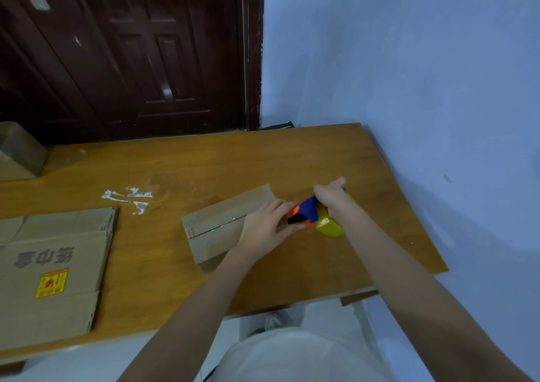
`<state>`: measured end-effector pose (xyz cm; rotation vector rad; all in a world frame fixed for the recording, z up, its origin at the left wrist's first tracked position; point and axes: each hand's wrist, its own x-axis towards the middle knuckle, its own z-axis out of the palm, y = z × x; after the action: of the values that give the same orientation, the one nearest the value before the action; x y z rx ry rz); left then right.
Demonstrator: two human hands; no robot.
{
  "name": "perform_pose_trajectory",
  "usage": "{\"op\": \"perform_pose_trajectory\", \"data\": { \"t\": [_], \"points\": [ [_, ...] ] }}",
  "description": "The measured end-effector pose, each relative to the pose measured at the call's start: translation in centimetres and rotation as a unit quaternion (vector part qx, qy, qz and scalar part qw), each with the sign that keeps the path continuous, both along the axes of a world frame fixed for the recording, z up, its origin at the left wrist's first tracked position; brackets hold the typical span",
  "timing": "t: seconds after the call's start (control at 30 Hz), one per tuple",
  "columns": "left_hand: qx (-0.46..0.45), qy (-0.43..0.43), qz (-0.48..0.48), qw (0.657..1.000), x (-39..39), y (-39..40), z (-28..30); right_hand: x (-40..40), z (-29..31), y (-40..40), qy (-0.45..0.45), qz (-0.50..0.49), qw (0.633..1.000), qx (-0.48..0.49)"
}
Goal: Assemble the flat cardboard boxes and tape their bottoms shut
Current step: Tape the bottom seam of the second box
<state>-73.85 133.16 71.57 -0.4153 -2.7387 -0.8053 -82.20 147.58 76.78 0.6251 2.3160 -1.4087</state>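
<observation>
Right hand (330,196) grips the glossy plastic tape dispenser (317,216); left fingers (285,206) lie flat on the taped cardboard box (222,223).

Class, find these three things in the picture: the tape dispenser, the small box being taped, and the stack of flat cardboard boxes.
tape dispenser (328,226), head view, on its yellow handle.
small box (217,220), head view, on its taped top face.
stack of flat cardboard boxes (52,253), head view, on the printed top sheet.

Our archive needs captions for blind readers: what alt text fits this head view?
A person's right hand grips a blue, orange and yellow tape dispenser at the end of a small cardboard box on a wooden table, while the left hand rests on the box. Flat cardboard boxes lie to the left.
</observation>
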Motion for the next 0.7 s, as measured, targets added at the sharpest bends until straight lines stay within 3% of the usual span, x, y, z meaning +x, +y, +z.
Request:
{"op": "perform_pose_trajectory", "data": {
  "t": [0.2,0.43,0.53,0.6,0.7],
  "points": [
    [0.040,-0.113,0.012,0.993,-0.9,-0.6,0.3,0.3,-0.2,1.0,-0.061,0.097,0.993,-0.025],
    [0.086,-0.175,0.049,0.980,-1.4,-0.5,0.8,3.3,-0.7,4.0,-0.013,0.211,0.973,-0.092],
    [0.070,-0.208,0.064,0.973,-1.9,-0.1,1.2,4.5,-1.6,4.9,0.010,0.284,0.957,-0.060],
    [0.072,-0.252,0.075,0.962,-2.5,0.1,1.5,5.3,-2.1,4.6,0.050,0.283,0.957,-0.039],
    [0.159,-0.345,0.069,0.923,-3.5,0.5,2.0,5.6,-3.0,4.2,0.082,0.251,0.964,0.019]
  ]
}}
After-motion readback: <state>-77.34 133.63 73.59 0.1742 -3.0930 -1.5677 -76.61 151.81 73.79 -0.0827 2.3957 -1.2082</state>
